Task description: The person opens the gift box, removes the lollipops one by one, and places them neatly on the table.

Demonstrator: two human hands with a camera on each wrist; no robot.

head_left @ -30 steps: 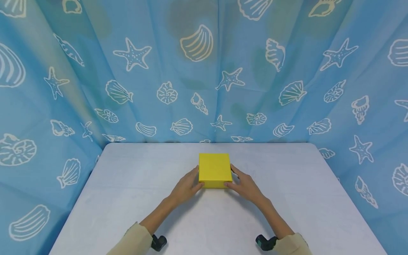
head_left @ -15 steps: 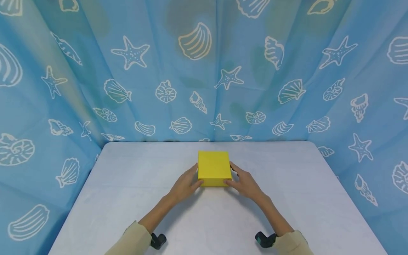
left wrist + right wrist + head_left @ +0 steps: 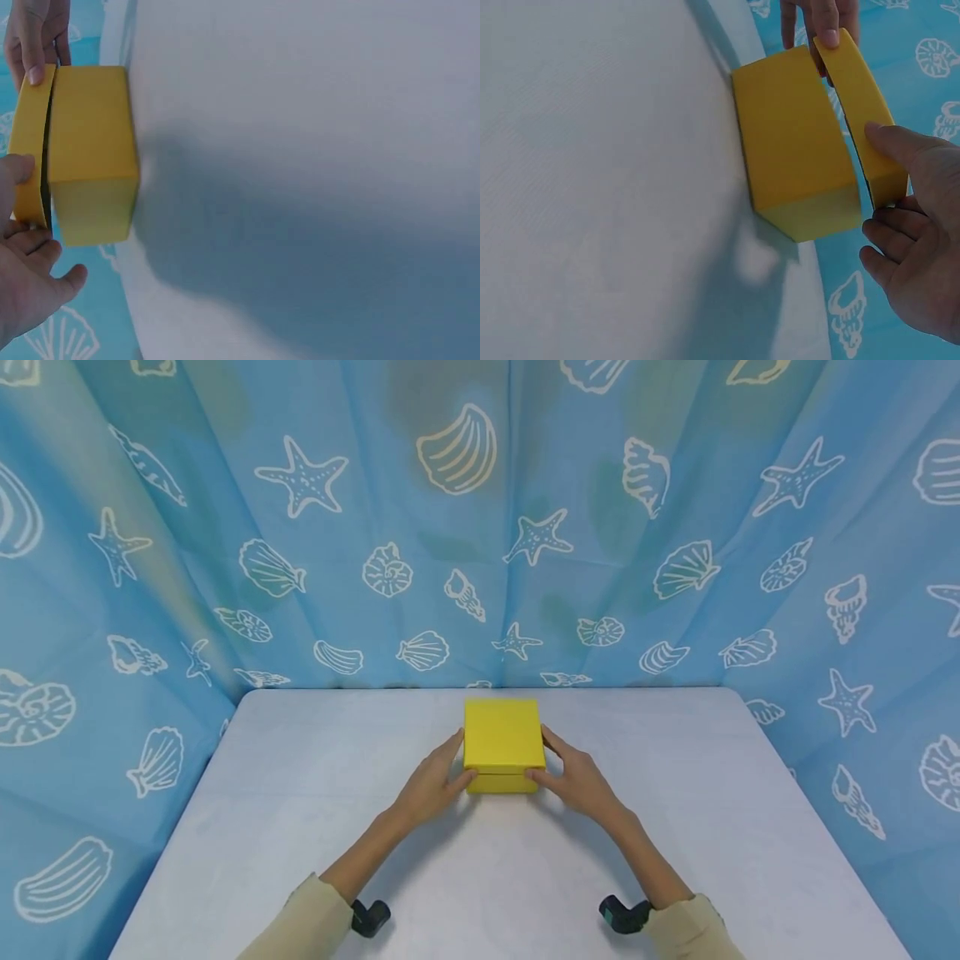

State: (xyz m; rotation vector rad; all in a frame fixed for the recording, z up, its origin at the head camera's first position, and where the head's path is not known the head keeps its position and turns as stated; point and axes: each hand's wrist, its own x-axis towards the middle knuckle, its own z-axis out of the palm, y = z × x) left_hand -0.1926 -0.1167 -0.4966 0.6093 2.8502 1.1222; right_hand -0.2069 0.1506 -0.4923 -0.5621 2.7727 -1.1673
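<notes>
Both hands, the left hand point(image 3: 429, 783) and the right hand point(image 3: 576, 779), are pinching the lid point(image 3: 502, 734) off the yellow box point(image 3: 501, 782) sitting mid-table point(image 3: 300, 827), likely needing an even, straight upward pull next.

- A yellow box point(image 3: 502, 745) sits on the grey table point(image 3: 300, 827), toward 12 o'clock.
- Its lid stands slightly lifted off the base; a dark seam shows along the near face.
- The left hand point(image 3: 429, 783) pinches the lid from 9 o'clock.
- The right hand point(image 3: 576, 779) pinches it from 3 o'clock.
- A blue shell-print curtain point(image 3: 480, 527) encloses the table.
</notes>
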